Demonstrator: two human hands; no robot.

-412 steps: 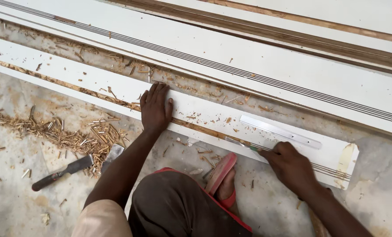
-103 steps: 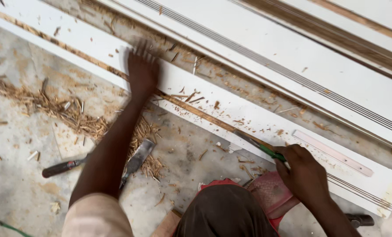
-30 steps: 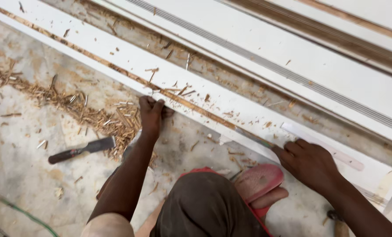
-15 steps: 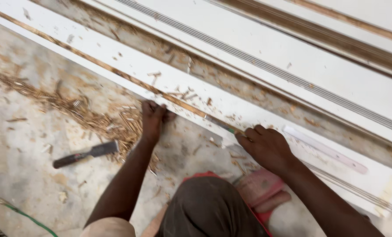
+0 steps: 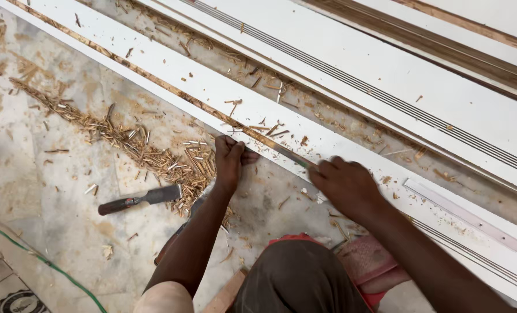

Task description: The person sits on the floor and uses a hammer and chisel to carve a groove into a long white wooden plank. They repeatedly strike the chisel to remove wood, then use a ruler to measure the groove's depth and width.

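Wood shavings already heap on the floor beside the long white board, whose near groove is raw upper left. The right hand grips a chisel there, fingers closed; the left hand pinches the edge, so the cut toward the lower right looks unfinished.

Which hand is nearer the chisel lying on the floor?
Left. The left hand grips the white board's near edge, just right of the chisel. The right hand works farther right on the board.
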